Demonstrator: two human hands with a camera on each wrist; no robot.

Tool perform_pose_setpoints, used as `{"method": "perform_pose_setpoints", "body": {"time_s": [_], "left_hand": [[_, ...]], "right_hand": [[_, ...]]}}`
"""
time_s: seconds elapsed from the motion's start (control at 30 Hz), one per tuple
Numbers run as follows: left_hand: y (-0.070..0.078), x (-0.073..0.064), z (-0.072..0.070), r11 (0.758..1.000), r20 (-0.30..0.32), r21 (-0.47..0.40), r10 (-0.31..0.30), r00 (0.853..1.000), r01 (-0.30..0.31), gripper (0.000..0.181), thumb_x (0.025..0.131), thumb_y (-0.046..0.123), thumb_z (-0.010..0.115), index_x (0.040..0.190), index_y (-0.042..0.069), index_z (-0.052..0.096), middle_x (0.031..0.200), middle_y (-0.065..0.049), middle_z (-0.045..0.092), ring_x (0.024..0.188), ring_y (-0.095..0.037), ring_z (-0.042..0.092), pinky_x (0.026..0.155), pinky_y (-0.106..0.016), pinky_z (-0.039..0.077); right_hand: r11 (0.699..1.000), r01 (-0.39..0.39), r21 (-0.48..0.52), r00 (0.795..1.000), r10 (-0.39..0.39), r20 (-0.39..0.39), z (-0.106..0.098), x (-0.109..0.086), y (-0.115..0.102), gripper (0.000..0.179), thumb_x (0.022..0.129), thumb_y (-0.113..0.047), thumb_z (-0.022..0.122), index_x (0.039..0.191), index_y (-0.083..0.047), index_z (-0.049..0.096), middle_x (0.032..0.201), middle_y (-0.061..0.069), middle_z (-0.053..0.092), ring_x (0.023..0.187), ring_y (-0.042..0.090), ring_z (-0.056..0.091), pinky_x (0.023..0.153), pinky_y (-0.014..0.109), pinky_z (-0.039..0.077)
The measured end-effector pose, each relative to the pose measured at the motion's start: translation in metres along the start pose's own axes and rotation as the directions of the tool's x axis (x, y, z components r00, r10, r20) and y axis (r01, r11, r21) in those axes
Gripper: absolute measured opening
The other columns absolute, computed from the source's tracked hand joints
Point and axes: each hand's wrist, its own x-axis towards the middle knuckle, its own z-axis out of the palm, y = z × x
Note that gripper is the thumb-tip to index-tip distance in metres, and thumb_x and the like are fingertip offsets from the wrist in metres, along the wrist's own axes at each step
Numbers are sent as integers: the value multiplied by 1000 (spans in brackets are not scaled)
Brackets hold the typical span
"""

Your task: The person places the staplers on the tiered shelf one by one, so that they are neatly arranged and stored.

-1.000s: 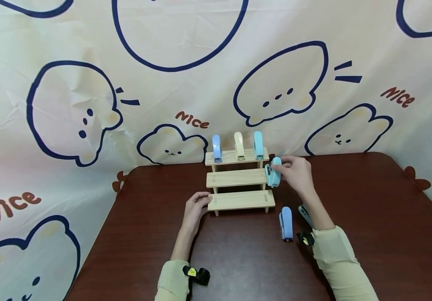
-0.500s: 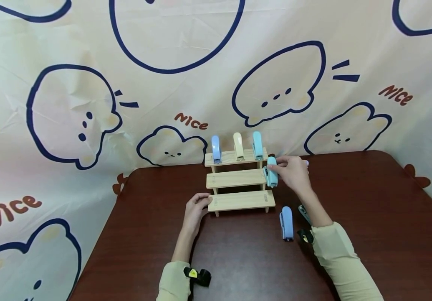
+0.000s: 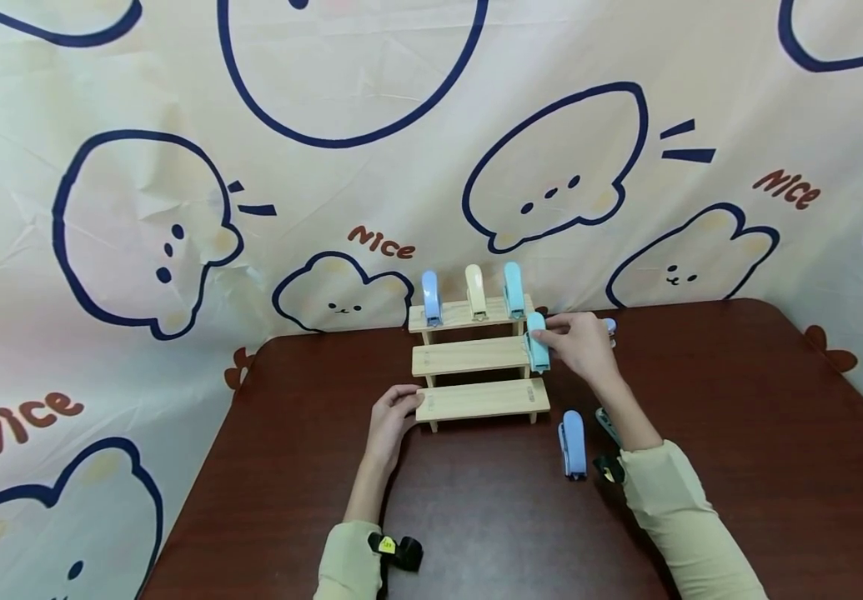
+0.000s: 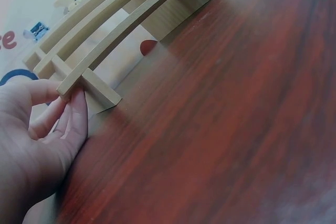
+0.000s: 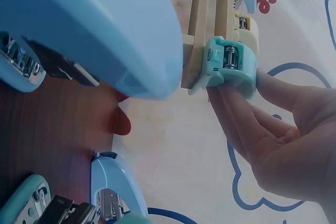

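Note:
A three-step wooden rack stands on the table. My left hand pinches the left end of its lowest step, thumb above and fingers beneath in the left wrist view. My right hand holds a turquoise stapler at the right end of the middle step, its fingers and thumb on either side. In the right wrist view that stapler overlaps the step's end. Along the top step stand a blue stapler, a cream stapler and another turquoise stapler.
A second blue stapler lies on the dark wooden table, right of the rack. Beside it a teal stapler is partly hidden by my right forearm. Another blue one peeks out behind my right hand. A patterned cloth hangs behind the table.
My right hand has shifted slightly left with the turquoise stapler, bringing it over the right end of the middle step. The left hand keeps its grip on the rack.

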Motion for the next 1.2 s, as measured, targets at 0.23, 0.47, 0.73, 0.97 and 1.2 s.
{"method": "perform_pose_setpoints", "body": {"time_s": [0.23,0.47,0.73,0.97,1.2], "left_hand": [[0,1,0,1000,-3,-7,1,1000,-1,31,97,6,69,122,-11,63,95,-3,67,85,-13,66,75,-26,56],[0,2,0,1000,-4,-2,0,1000,0,29,97,7,69,120,-9,63,96,-3,67,85,-13,66,75,-26,56],[1,1,0,1000,-2,-1,-6,1000,6,28,97,7,69,120,-8,64,96,-3,67,86,-14,66,75,-26,56],[3,1,0,1000,-3,3,3,1000,-3,31,97,9,70,122,-8,63,96,-2,66,85,-13,64,75,-25,55],[1,1,0,1000,-3,7,-4,1000,4,33,97,8,70,123,-9,62,96,-2,67,85,-13,65,76,-26,55]], "right_hand": [[1000,27,7,1000,-27,-11,2,1,2,37,98,-18,74,120,11,71,106,27,74,87,39,75,71,41,62],[999,28,17,1000,-28,-9,2,4,3,37,98,-19,74,119,11,71,107,28,73,87,39,75,73,42,62],[999,23,41,1000,-22,-15,3,3,7,38,99,-22,74,120,10,71,106,27,74,89,40,74,74,41,61],[989,1,149,1000,-1,-4,1,2,10,39,101,-23,71,124,9,70,111,27,72,93,38,75,79,41,62],[982,27,187,999,-23,-23,-12,-4,15,37,105,-25,65,121,7,72,103,26,74,92,40,75,73,36,62]]}}
